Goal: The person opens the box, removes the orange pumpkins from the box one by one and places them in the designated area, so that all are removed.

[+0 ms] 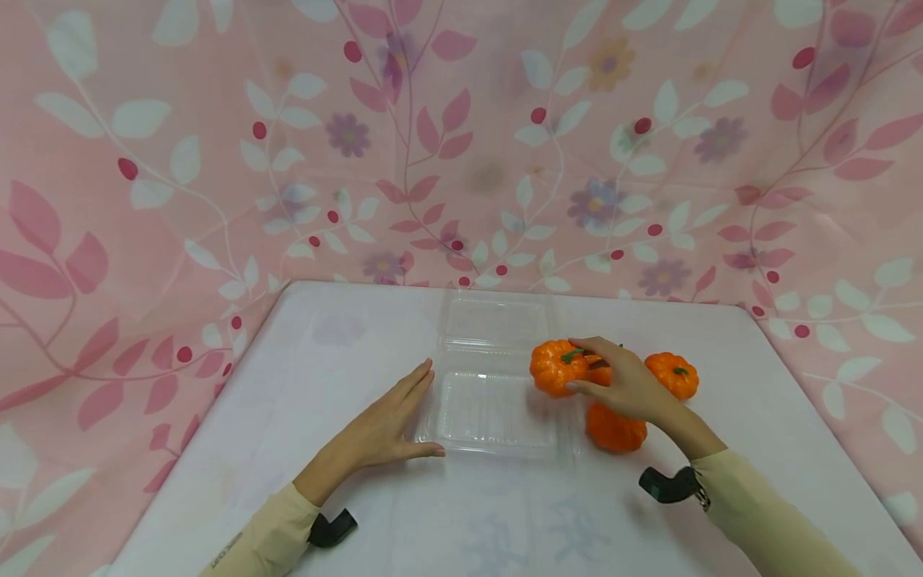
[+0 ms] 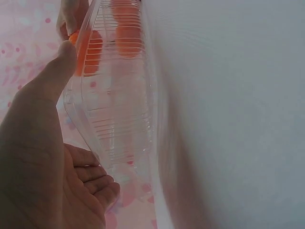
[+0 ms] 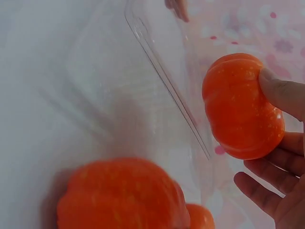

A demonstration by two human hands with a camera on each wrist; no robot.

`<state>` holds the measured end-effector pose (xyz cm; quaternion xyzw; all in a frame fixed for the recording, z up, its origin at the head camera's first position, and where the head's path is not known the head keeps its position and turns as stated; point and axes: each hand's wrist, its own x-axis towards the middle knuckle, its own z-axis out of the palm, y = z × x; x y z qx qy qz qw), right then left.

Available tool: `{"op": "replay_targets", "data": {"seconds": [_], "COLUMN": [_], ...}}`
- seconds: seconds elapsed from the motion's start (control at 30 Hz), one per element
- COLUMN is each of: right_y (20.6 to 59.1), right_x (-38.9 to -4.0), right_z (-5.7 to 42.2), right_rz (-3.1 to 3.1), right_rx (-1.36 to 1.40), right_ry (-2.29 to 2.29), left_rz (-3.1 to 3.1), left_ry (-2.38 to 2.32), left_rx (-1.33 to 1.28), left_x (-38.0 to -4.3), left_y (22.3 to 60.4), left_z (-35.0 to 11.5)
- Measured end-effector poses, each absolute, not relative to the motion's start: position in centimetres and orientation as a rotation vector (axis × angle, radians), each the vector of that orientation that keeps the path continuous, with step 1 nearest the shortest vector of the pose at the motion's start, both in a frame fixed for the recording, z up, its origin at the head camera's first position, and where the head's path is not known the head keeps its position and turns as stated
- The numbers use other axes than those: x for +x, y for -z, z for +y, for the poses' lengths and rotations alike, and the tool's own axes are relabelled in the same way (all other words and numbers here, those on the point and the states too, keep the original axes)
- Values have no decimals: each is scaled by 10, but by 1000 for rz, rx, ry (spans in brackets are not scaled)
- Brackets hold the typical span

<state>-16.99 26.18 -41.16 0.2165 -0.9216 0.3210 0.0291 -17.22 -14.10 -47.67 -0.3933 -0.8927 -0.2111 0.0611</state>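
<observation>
A small orange pumpkin (image 1: 558, 369) with a green stem is held by my right hand (image 1: 626, 381), thumb on one side and fingers on the other. In the right wrist view that pumpkin (image 3: 243, 107) hangs above the table, beside the container's rim. The clear plastic container (image 1: 497, 413) lies with its lid folded back. At its left side, my left hand (image 1: 389, 421) has its fingers and thumb spread along the edge. The left wrist view shows the thumb and fingers of the left hand (image 2: 57, 129) about the ribbed container wall (image 2: 119, 95).
More pumpkins lie right of the container: one near the front (image 1: 616, 429), one farther right (image 1: 672, 375), and another partly hidden behind the right hand. The container's lid (image 1: 497, 318) reaches toward the back edge of the white table (image 1: 346, 320). A pink floral cloth (image 1: 461, 144) hangs behind.
</observation>
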Motion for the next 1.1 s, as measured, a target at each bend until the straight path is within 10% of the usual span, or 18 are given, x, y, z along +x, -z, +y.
{"op": "replay_targets", "data": {"seconds": [1.1], "right_y": [431], "right_x": [-95], "right_z": [404], "right_rz": [-2787], "right_rx": [289], "right_ry": [-858], "left_rz": [-2739], "left_ry": [671], "left_rx": [-1188], "left_x": [-173], "left_y": [476], "left_z": [-141]}}
